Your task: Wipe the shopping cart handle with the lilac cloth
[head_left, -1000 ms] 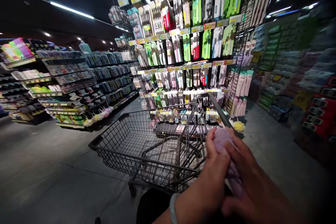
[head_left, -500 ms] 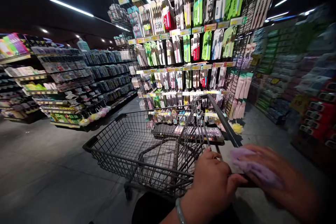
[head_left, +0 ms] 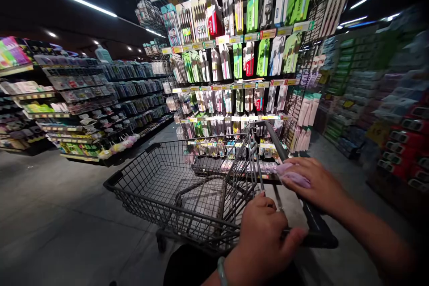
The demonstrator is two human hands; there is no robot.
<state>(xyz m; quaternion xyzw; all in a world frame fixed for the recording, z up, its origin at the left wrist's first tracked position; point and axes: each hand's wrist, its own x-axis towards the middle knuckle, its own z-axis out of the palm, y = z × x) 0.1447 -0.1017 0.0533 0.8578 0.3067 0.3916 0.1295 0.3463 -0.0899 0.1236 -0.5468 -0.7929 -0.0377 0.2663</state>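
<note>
A black wire shopping cart (head_left: 161, 201) stands in front of me, its basket turned toward the left. My left hand (head_left: 263, 225), with a pale green bangle (head_left: 221, 270) on the wrist, is closed around the near side of the cart's frame by the handle end. My right hand (head_left: 311, 183) lies over the long black handlebar (head_left: 276, 140) and presses a lilac cloth (head_left: 295, 175) against it. Part of the cloth is hidden under the fingers. The wire basket holds no goods that I can see.
Straight ahead rises a rack of packaged toothbrushes (head_left: 237, 60) with price strips. Stocked shelves (head_left: 83, 94) stand on the left across a grey floor (head_left: 67, 205). Red boxed goods (head_left: 398, 147) are stacked at the right.
My right hand has moved with the cloth from the handle's near corner up and left along the bar. My left hand keeps its hold on the cart.
</note>
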